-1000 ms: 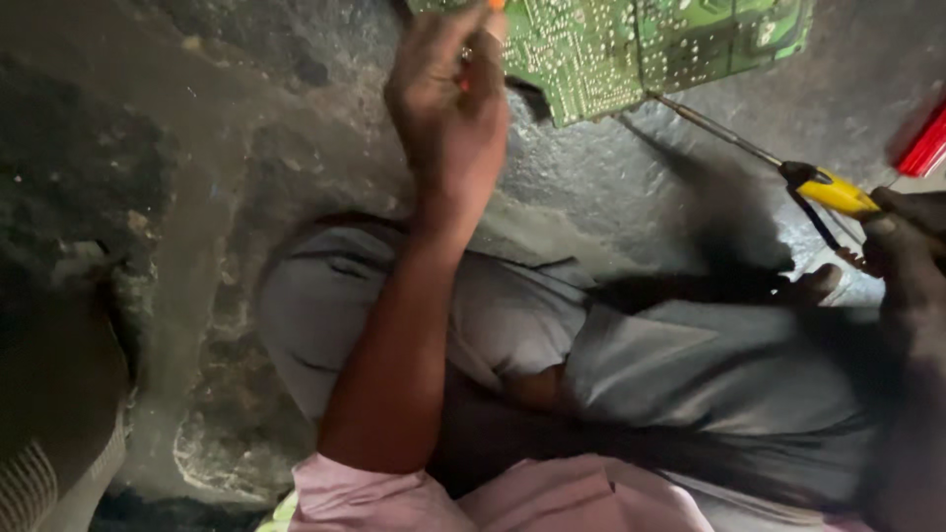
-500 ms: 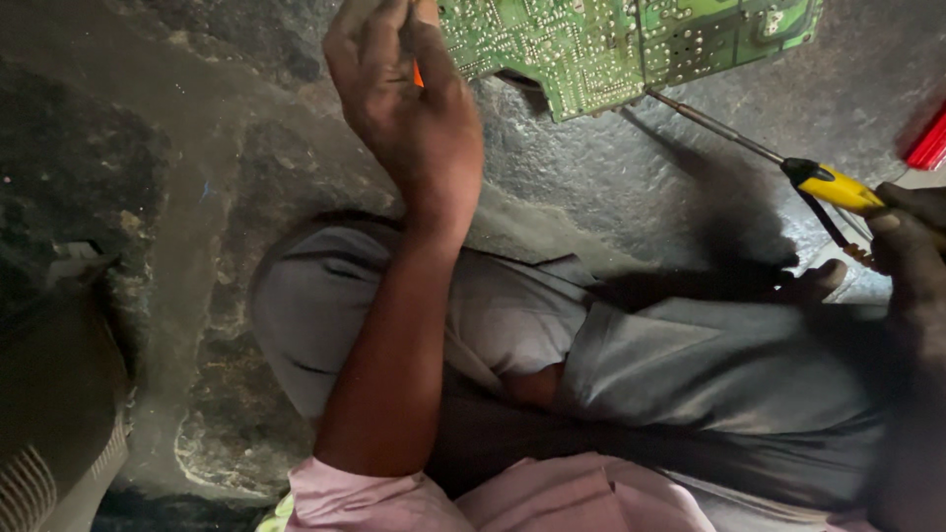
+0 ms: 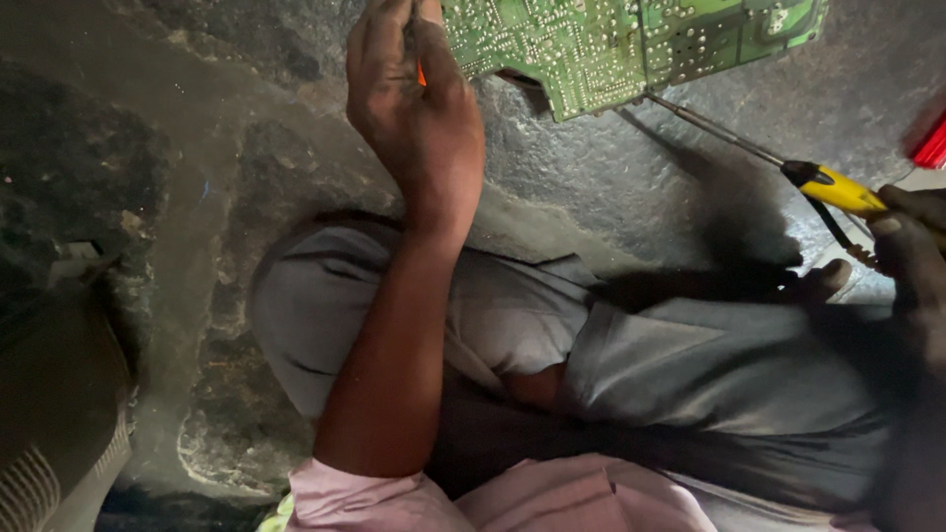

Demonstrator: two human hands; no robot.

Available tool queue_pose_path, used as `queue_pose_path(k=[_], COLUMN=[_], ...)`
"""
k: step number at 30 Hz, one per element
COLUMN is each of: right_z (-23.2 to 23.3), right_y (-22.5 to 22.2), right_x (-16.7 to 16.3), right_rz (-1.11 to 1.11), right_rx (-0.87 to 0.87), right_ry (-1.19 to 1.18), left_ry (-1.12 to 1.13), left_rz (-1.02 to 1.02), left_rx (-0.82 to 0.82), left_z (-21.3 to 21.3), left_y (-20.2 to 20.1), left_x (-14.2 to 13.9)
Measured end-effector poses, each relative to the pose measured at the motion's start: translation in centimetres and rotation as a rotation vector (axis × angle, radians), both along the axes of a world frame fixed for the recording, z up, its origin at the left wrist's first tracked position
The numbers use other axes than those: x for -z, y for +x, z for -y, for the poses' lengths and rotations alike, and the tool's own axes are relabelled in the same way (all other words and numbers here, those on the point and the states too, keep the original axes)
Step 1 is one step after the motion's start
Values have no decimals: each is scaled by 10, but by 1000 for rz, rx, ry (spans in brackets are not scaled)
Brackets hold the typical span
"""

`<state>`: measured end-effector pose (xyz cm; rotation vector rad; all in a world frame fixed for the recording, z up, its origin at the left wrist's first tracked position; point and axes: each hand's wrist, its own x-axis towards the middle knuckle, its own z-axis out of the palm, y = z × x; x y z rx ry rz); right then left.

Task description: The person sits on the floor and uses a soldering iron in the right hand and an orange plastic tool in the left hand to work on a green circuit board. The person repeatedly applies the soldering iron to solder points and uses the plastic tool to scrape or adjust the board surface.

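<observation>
The rough grey floor (image 3: pixel 227 177) carries everything; the person sits on it in grey trousers (image 3: pixel 709 384). A green circuit board (image 3: pixel 611 44) lies at the far edge, solder side up, tilted and propped off the floor. The left hand (image 3: pixel 409 108) is curled closed beside the board's left end, a small orange thing pinched in its fingers. The right hand (image 3: pixel 912 246) grips a yellow-handled screwdriver (image 3: pixel 833 187), whose shaft reaches under the board's near edge. Work on the board looks underway, nothing visibly removed.
</observation>
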<state>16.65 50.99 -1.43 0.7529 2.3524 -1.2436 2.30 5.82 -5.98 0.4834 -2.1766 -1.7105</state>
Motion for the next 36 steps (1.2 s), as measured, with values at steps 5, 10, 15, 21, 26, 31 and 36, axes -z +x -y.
queue_pose_path(k=[5,10,15,21,26,31,36], right_z=[19,34,22,24,26,-1,-9], right_y=[-9,-11,-11,-8,-4,13,21], right_x=[-16,-29,-8,-13,-20,-9,1], right_rz=[60,35,23,-65,-143,-248,69], right_rx=[53,-65,66,-55,-266,-515,-249], right_ry=[77,213,61,22,142,228,-17], left_ry=[-66,-84,-23,8,-192,-260,-233], left_rz=[4,23,28,-6,39,35,3], left_rx=[-4,0,21,20,-18,-29,-11], left_z=[1,1,0,-1,-2,-5,-8], left_y=[5,7,8,7,3,1,2], left_x=[6,12,14,9,0,-4,-1])
